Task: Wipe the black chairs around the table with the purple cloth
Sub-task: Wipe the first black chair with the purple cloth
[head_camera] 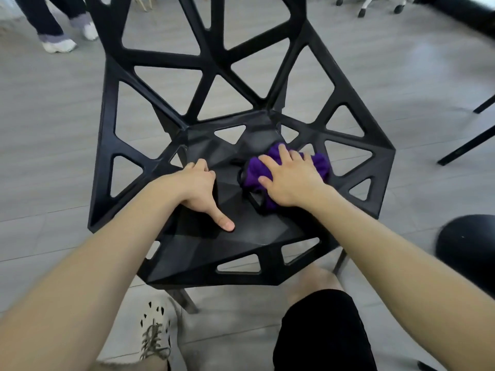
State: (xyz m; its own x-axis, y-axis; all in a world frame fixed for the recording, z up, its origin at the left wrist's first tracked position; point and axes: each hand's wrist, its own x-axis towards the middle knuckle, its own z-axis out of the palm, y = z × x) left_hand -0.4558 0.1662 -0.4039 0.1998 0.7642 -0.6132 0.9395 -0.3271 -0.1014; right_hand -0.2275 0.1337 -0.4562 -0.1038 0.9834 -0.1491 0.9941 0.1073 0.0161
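A black chair (187,60) with triangular cut-outs fills the middle of the head view, its back towards the top. A bunched purple cloth (255,171) lies on the right part of the seat. My right hand (290,180) lies flat on the cloth with spread fingers, pressing it against the seat. My left hand (199,191) rests on the left part of the seat; its thumb lies straight on the surface and its fingers curl over the edge of a cut-out.
Another person's legs and white shoes (60,44) stand at the top left. Black table legs (471,137) cross the right edge, and a round black stool (468,247) sits at the lower right. Office chair castors (361,12) show at the top. My own feet are below the seat.
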